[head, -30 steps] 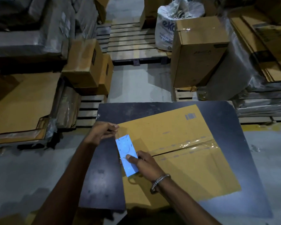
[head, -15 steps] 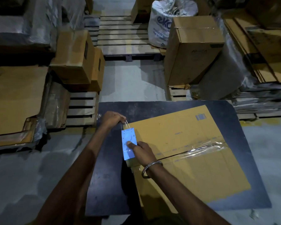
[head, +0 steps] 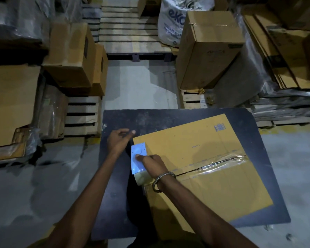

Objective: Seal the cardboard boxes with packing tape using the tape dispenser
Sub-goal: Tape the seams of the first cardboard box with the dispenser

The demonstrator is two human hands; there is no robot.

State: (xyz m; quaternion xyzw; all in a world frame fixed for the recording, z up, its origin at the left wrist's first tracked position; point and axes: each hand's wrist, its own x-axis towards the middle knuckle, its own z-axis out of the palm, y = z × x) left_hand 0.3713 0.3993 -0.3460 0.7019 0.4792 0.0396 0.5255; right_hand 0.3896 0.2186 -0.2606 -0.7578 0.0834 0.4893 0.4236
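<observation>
On the dark board (head: 168, 120) over a grey warehouse floor, I saw the flat box (head: 213, 176) lying at centre, clear tape along its seam. Pallets and cartons (head: 207, 49) crowded twelve to two o'clock. My right hand (head: 155, 164) gripped the blue dispenser (head: 137, 159) at the box's nine o'clock edge; my left hand (head: 119, 140) hung loosely curled beside it, holding nothing I could see.

Single view, head-worn wide-angle cam. Looks fwd and steeply down from above the wearer's arms, which enter from the bottom edge. Near field: dark table top (head: 168, 120) fills lower centre, close to the lens. Far field: floor (head: 140, 83), wooden pallet (head: 131, 33) and stacked boxes (head: 208, 49) toward the top edge. Strong barrel distortion at the edges. No 2nd view, so no shared area.
</observation>
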